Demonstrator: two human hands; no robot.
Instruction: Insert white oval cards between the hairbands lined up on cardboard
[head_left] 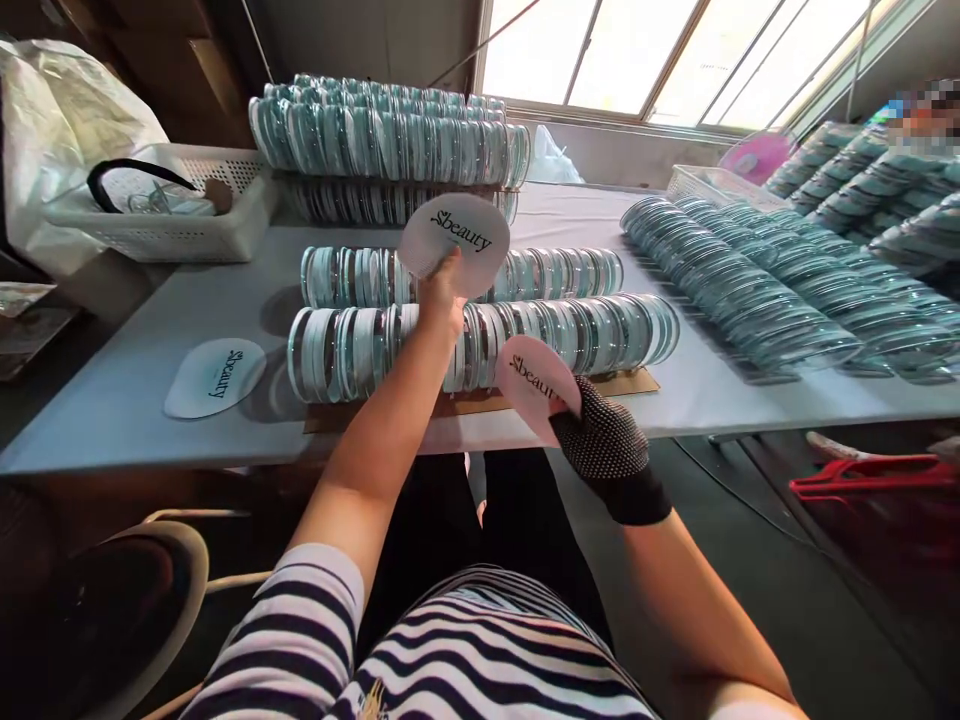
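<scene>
The left hand (441, 300), bare, pinches a white round card (454, 243) printed "Beauty" by its lower edge, lifting it just above the two rows of teal-rimmed discs (585, 335) standing on edge on the table (112, 400) — the hand itself rests against the nearer row. To its right and nearer the body, the right hand (604, 440), in a dark dotted glove, is closed on a pink round card (534, 380) — farther left of both lies a pale blue card (215, 376), flat on the table
</scene>
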